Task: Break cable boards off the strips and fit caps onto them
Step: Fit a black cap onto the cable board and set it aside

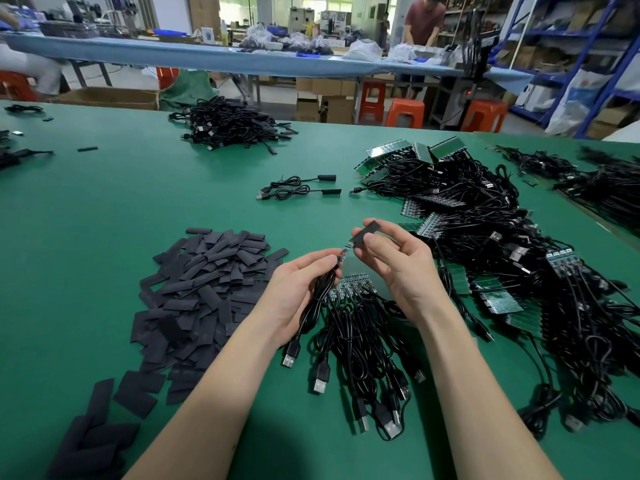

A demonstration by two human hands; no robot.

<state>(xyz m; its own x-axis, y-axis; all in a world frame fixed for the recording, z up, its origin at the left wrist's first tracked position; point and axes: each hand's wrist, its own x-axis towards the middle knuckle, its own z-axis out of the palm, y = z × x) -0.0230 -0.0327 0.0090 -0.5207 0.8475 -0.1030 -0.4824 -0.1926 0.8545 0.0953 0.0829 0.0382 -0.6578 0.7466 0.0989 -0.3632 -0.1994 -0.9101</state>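
Both bare forearms extend forward; left hand (300, 289), palm up, fingers curled in a grip; right hand (393, 263) just beside it, thumb and fingertips pinching.

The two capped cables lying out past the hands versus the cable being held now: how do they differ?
The two capped cables lie loose on the green table; the held cable is gripped in the left hand. Their boards are fully covered by caps; the held cable's board is partly bare, with the right hand pinching the black cap over its tip. All are black USB cables.
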